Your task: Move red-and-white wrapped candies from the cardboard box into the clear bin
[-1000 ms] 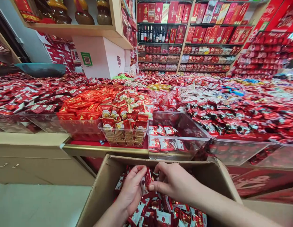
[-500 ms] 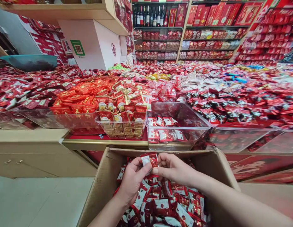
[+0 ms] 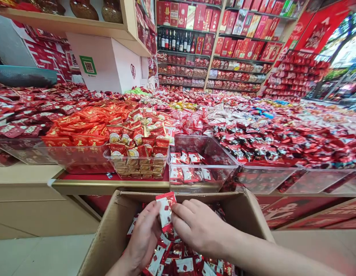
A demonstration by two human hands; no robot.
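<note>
A red and white candy packet is held upright over the cardboard box. My left hand pinches its left edge, and my right hand grips its right edge with curled fingers. Below both hands, many loose packets of the same red and white look fill the box. Just beyond the box's far edge stands a clear plastic bin with several similar packets lying in its left part.
Left of that bin, a clear bin of durian sweets and one of orange-red packets stand heaped. Dark red and black packets pile up on the right. A white pillar rises at the back left, under a wooden shelf.
The packet has turned from lying sideways to upright, its white printed side now showing. My right hand has closed over its right edge. The view has tilted up and shifted right.
</note>
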